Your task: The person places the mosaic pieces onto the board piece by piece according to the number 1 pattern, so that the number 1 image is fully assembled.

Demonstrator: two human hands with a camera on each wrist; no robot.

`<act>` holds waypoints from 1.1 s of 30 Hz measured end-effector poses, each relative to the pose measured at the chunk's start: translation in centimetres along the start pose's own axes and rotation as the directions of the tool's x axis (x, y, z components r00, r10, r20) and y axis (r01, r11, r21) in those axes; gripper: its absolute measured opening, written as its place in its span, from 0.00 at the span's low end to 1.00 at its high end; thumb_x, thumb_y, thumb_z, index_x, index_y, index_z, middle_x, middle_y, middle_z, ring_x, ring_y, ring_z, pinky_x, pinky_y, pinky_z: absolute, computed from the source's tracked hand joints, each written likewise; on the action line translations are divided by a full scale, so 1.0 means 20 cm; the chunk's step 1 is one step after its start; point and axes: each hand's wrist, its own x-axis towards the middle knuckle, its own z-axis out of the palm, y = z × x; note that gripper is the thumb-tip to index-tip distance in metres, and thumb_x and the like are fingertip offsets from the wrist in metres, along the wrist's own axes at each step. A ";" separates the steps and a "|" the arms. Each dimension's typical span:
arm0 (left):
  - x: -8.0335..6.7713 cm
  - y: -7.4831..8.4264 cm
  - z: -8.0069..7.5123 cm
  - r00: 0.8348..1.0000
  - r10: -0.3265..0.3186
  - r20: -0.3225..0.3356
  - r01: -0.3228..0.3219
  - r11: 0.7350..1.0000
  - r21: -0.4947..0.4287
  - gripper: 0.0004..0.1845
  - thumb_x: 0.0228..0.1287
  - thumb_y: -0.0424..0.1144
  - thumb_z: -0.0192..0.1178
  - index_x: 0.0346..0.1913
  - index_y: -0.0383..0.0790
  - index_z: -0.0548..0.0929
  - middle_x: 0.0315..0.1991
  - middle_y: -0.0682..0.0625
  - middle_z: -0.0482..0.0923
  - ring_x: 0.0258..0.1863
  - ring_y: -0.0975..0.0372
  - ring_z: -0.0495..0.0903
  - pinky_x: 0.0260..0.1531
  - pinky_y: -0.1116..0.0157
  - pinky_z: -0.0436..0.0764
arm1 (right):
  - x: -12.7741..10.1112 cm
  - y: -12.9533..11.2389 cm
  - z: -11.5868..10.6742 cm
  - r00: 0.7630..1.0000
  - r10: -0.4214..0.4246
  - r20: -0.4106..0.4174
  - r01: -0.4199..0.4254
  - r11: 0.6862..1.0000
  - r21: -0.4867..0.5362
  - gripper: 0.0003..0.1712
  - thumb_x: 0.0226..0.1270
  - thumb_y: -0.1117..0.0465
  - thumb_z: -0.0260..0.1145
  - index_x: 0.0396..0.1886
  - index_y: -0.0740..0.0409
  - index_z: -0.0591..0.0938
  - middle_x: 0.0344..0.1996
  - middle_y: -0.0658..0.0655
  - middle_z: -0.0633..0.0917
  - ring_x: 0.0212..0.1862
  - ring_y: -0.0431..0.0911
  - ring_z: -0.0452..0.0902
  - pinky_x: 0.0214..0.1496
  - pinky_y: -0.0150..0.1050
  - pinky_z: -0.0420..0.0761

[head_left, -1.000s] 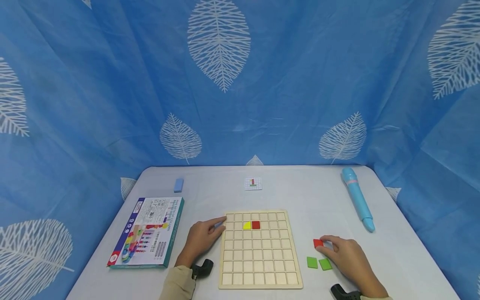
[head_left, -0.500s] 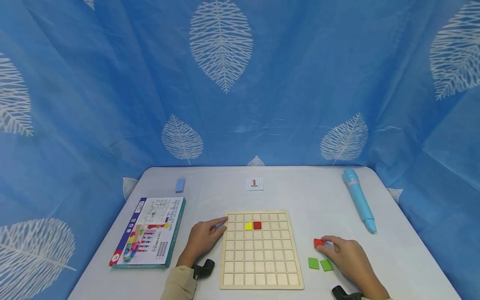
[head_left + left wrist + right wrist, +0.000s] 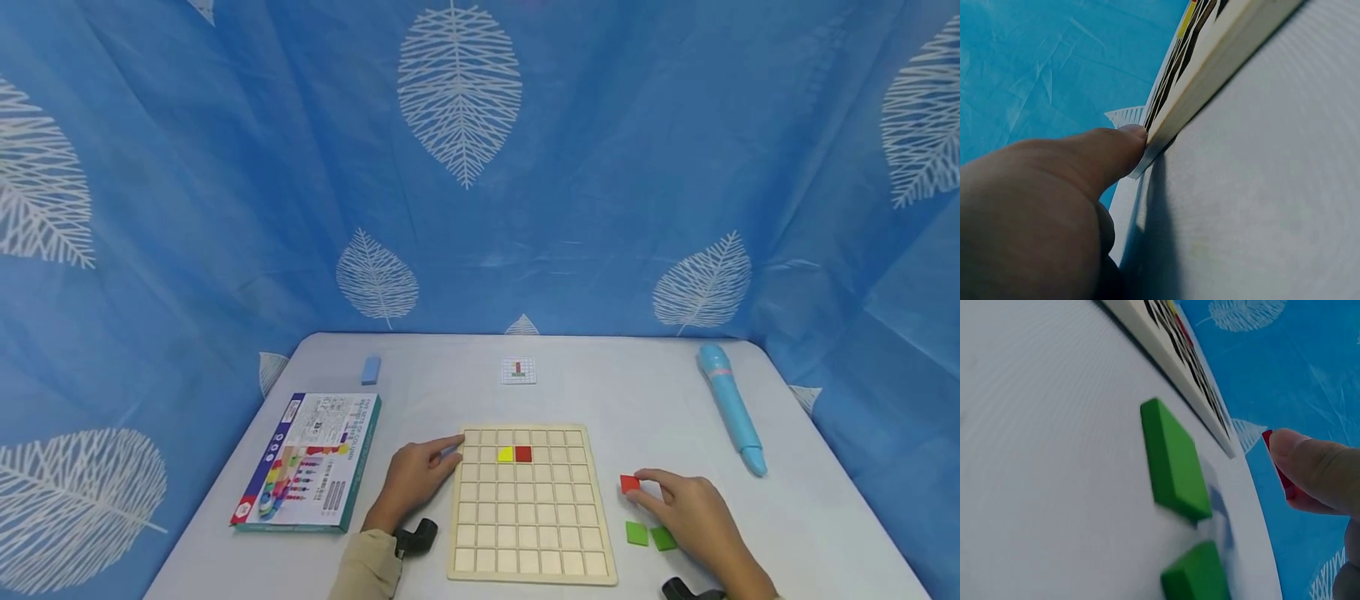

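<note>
A wooden grid board (image 3: 532,510) lies in the middle of the table, with a yellow piece (image 3: 506,454) and a red square tile (image 3: 522,454) set side by side in its second row. My left hand (image 3: 420,477) touches the board's far left corner with its fingertips; in the left wrist view the thumb (image 3: 1110,153) rests against the board's edge. Between thumb and fingers, my right hand (image 3: 690,512) pinches another red tile (image 3: 629,484), right of the board. Two green tiles (image 3: 637,533) (image 3: 1175,462) lie on the table just below that hand, one partly covered by it.
A flat printed box (image 3: 311,462) lies to the left. Farther back are a small blue block (image 3: 371,370) and a card with a grid pattern (image 3: 518,371). A light-blue microphone-shaped object (image 3: 733,408) lies at the right. A blue curtain (image 3: 465,250) hangs behind the table.
The pinched red tile has moved slightly left toward the board with my right hand. The left hand keeps its place at the board's corner. The head view has shifted a little.
</note>
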 end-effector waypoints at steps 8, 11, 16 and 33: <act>-0.01 -0.01 0.00 1.000 0.006 -0.001 -0.006 1.000 0.007 0.19 0.71 0.54 0.64 0.61 0.57 0.86 0.12 0.63 0.61 0.13 0.70 0.57 0.18 0.69 0.59 | 0.03 -0.08 0.01 0.996 -0.079 -0.050 0.079 0.997 -0.009 0.20 0.60 0.46 0.78 0.47 0.52 0.91 0.09 0.43 0.64 0.15 0.38 0.57 0.22 0.34 0.60; -0.01 -0.01 0.00 1.000 -0.001 0.003 0.001 1.000 0.004 0.19 0.71 0.54 0.64 0.61 0.57 0.86 0.12 0.63 0.61 0.12 0.70 0.57 0.18 0.69 0.59 | 0.05 -0.10 0.01 0.990 -0.119 -0.073 0.119 0.993 -0.007 0.19 0.59 0.47 0.78 0.46 0.51 0.91 0.09 0.42 0.63 0.15 0.37 0.56 0.21 0.34 0.59; 0.00 -0.01 0.00 1.000 0.000 0.002 0.000 1.000 0.006 0.19 0.71 0.55 0.64 0.61 0.58 0.86 0.12 0.63 0.60 0.12 0.70 0.57 0.18 0.69 0.59 | 0.08 -0.14 0.02 0.973 -0.201 -0.114 0.199 0.980 -0.025 0.19 0.57 0.47 0.80 0.44 0.51 0.91 0.10 0.40 0.61 0.16 0.34 0.53 0.21 0.32 0.57; 0.00 0.00 -0.01 1.000 0.011 0.014 -0.011 1.000 0.009 0.20 0.71 0.54 0.64 0.62 0.56 0.85 0.12 0.62 0.61 0.13 0.70 0.57 0.18 0.69 0.60 | 0.12 -0.36 0.16 0.961 -0.277 -0.022 0.278 0.961 0.013 0.20 0.61 0.43 0.76 0.45 0.50 0.91 0.10 0.37 0.62 0.19 0.33 0.56 0.31 0.36 0.68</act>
